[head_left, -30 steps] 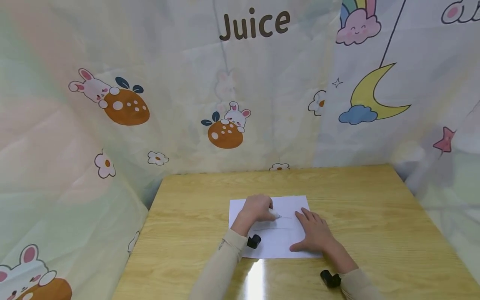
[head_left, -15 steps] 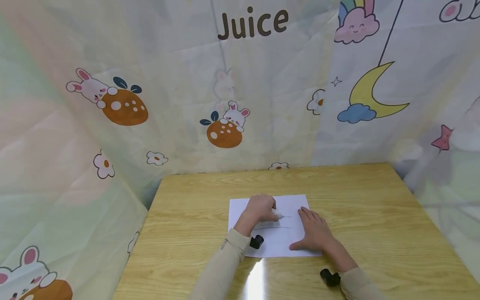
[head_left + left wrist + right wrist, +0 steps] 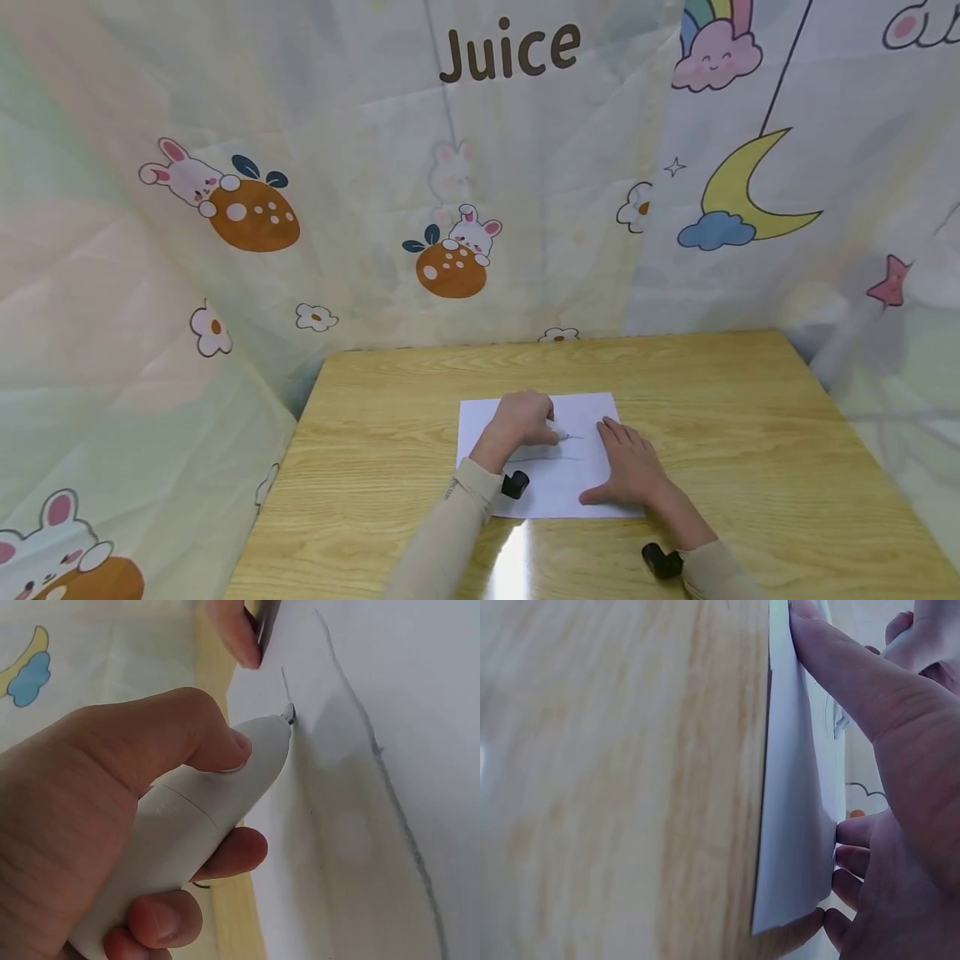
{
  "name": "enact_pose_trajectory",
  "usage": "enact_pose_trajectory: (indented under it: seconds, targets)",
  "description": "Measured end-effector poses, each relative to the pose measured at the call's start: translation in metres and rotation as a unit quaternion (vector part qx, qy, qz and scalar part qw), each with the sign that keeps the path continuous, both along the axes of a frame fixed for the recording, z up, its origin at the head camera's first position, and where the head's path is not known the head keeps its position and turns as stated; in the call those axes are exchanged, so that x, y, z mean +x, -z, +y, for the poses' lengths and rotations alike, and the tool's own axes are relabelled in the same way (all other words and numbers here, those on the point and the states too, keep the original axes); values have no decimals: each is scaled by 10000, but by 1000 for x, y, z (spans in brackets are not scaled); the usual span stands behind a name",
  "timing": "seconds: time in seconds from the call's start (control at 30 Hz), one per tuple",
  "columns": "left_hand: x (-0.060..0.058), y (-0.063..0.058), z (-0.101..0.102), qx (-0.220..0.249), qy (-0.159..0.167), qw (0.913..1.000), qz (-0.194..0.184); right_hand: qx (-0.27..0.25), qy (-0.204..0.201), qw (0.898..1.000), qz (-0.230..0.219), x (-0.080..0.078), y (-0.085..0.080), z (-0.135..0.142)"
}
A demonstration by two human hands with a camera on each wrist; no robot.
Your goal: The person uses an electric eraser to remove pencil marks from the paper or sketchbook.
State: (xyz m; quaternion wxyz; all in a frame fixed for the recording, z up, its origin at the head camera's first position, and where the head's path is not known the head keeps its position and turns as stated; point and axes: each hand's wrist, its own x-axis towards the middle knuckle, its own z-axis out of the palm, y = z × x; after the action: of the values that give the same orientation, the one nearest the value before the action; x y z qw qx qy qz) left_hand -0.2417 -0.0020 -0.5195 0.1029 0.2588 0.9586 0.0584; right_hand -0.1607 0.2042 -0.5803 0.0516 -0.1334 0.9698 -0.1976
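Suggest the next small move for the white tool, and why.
Probably slide the white tool a little rightward, its tip following the short line. That line runs from the tip toward the right grip. The left grip already holds the tool, and the right grip rests on the paper, which should help steady it.

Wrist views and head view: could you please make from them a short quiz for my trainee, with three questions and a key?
1. Which hand grips the white tool?
2. True or false: the right hand touches the paper.
3. Choose one. The longer line on the paper is: A red, B grey, C green.

Key: 1. The left hand. 2. True. 3. B.
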Motion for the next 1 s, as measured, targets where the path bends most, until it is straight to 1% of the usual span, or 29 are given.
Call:
enact_pose_trajectory:
  seconds: [0.1,0.23,0.3,0.47,0.63,0.7,0.87,1.0]
  targets:
    - [-1,0,0,-63,-104,9999,-22,22,-11,10000,37,0,0,0]
    - [-2,2,2,111,84,9999,-34,-37,-34,10000,16,-1,-1,0]
    - [-2,3,2,175,123,9998,-10,-65,-30,10000,25,-1,-1,1]
    - [-2,6,-4,195,-10,9998,66,1,3,9999,119,-1,-1,3]
    - [-6,8,3,253,207,9995,53,-64,10,9999,115,0,-1,3]
    - [-6,8,5,244,244,9994,25,-71,21,9999,122,1,1,3]
    - [-4,9,2,280,47,9996,-30,-66,2,9998,191,1,5,5]
    - [-4,14,1,642,52,9979,-78,-91,-58,9997,220,1,5,3]
